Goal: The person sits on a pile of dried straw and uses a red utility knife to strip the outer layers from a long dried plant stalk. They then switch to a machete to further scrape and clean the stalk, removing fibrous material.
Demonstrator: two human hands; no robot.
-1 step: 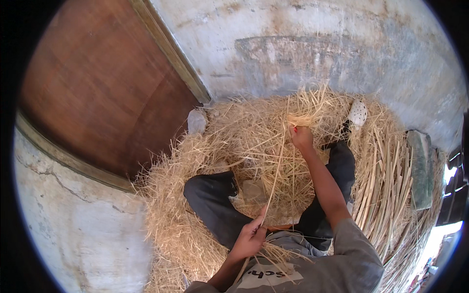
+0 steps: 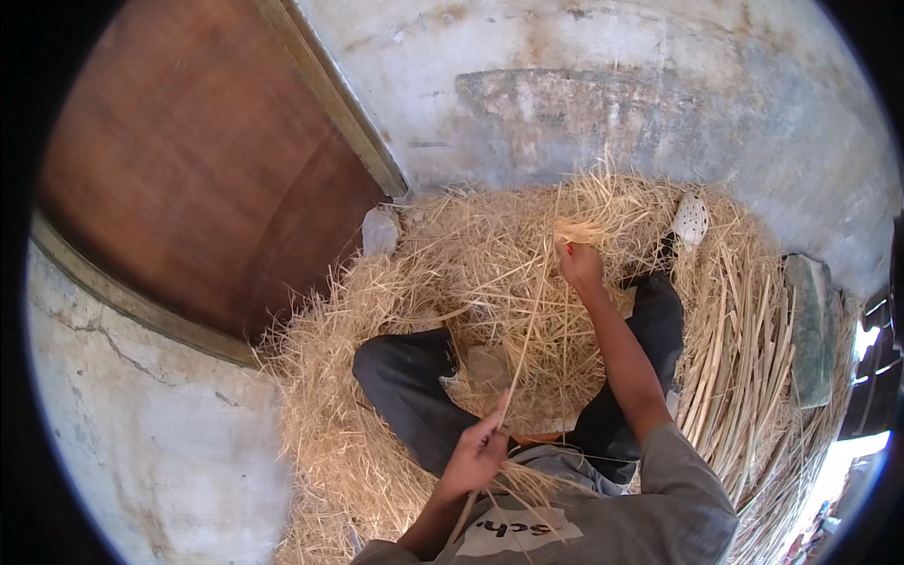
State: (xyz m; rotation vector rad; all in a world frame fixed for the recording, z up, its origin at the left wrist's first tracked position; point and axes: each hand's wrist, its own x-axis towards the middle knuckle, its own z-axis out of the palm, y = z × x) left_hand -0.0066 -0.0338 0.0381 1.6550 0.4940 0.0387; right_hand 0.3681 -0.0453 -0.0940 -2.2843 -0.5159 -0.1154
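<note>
A long pale plant strip [image 2: 527,347] runs taut between my two hands. Near my lap, the closed fingers of my left hand [image 2: 476,457] grip its lower end, and loose strips [image 2: 527,485] trail behind them across my shirt. Farther out, above the straw, my right hand [image 2: 582,266] is closed around the strip's upper end. A small red spot shows at its fingers; what it belongs to is hidden. Just beyond that hand fans a tuft of pale, curled fibres [image 2: 579,232]. My bent legs in dark trousers [image 2: 414,372] lie either side of the strip.
Straw litter [image 2: 348,424] covers the ground around me. Long cut stalks [image 2: 734,348] lie in a pile at the right, beside a grey-green slab [image 2: 810,325]. A pale stone [image 2: 380,233] rests by the brown door [image 2: 207,179]. A white perforated shoe [image 2: 690,218] stands near the wall [image 2: 584,104].
My left hand has shifted slightly up and to the left along with the strip's lower end. My right hand stays nearly in place.
</note>
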